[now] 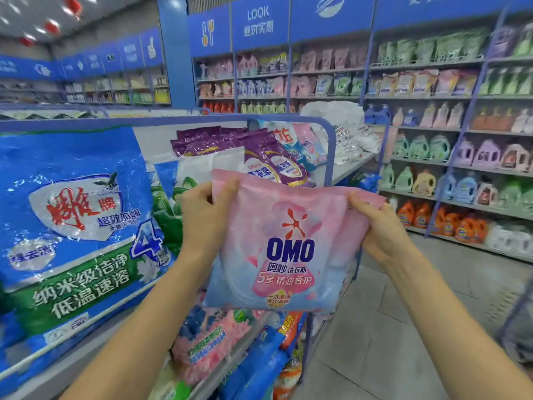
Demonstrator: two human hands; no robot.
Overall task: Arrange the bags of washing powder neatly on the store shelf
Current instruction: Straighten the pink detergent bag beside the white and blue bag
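Both hands pinch the top corners of the pink OMO bag point(285, 243): the left hand point(206, 209) at the left corner, the right hand point(380, 226) at the right. The bag hangs upright in the air, near the shelf point(346, 173) with the purple bags point(259, 151). I judge this as the carrying step; next it needs a free place in the row.

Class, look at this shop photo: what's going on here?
A person holds a pink plastic OMO bag of washing powder in mid-air, left hand and right hand each pinching a top corner. It hangs in front of the blue-framed store shelf, not yet set down. On that shelf, a large blue plastic washing-powder bag stands at the left and purple plastic bags lie further back.
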